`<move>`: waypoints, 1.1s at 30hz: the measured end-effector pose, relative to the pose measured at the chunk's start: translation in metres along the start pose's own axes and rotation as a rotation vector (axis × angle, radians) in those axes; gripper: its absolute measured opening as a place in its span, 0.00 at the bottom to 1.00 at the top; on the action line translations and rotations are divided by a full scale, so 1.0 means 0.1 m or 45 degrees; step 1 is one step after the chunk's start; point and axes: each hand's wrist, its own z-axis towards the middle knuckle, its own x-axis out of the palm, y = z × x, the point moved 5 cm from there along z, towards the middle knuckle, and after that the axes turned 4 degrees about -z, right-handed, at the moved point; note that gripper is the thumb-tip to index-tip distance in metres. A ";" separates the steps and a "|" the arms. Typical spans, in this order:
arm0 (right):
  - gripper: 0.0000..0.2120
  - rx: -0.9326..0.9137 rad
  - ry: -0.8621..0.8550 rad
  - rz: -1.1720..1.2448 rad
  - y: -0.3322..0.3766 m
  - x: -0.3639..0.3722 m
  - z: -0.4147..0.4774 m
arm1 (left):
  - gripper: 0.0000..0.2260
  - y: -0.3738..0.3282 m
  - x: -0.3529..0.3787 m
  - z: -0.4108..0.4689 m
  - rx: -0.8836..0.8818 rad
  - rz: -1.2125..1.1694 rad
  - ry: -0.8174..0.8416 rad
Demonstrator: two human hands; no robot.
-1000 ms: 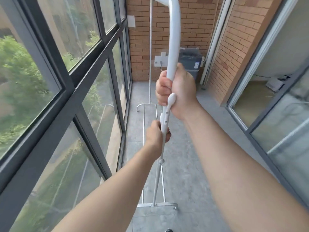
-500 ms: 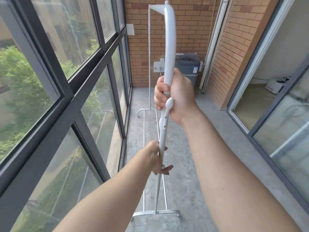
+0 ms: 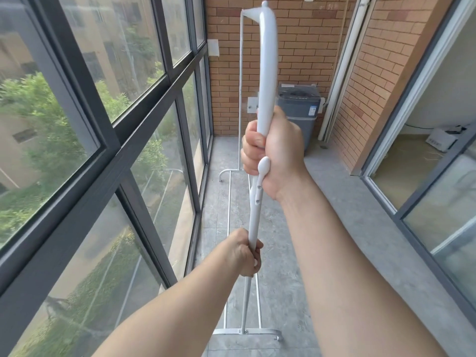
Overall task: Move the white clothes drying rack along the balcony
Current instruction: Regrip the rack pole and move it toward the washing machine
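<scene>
The white clothes drying rack [image 3: 268,60] stands lengthwise on the balcony floor, right in front of me. Its near upright post rises through the middle of the view, with a top bar running to the far post. My right hand [image 3: 275,153] is wrapped around the post at chest height, just above a small white peg. My left hand [image 3: 243,251] grips the thinner lower part of the same post. The rack's near foot bar [image 3: 247,332] rests on the grey tiles below my arms.
Dark-framed windows [image 3: 144,119] run close along the left. A brick wall [image 3: 304,42] closes the far end, with a grey washing machine [image 3: 300,112] against it. On the right are a glass sliding door [image 3: 443,202] and an open doorway.
My left hand slid down the post from just under the right hand to a lower grip. The view pulled back and tipped up, so the rack's top end now shows.
</scene>
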 end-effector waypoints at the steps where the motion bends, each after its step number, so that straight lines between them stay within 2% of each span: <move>1: 0.24 0.003 0.002 -0.006 0.00 -0.01 -0.01 | 0.06 0.01 0.01 0.01 -0.001 -0.003 0.010; 6: 0.26 0.012 -0.003 -0.017 0.09 -0.05 0.01 | 0.06 0.03 0.12 0.01 -0.023 -0.007 0.030; 13: 0.24 0.012 -0.026 -0.035 0.18 -0.11 0.11 | 0.10 -0.03 0.27 -0.02 -0.027 0.026 -0.048; 17: 0.24 0.004 -0.023 -0.027 0.18 -0.14 0.19 | 0.18 -0.10 0.33 -0.04 -0.009 0.019 -0.110; 23: 0.26 0.015 -0.024 0.002 0.23 -0.26 0.41 | 0.20 -0.26 0.50 0.00 0.007 -0.017 -0.119; 29: 0.25 0.014 0.000 0.019 0.26 -0.39 0.68 | 0.19 -0.49 0.66 0.11 0.034 -0.021 -0.127; 33: 0.25 0.000 0.018 0.018 0.27 -0.41 0.90 | 0.13 -0.71 0.77 0.21 0.024 -0.044 -0.097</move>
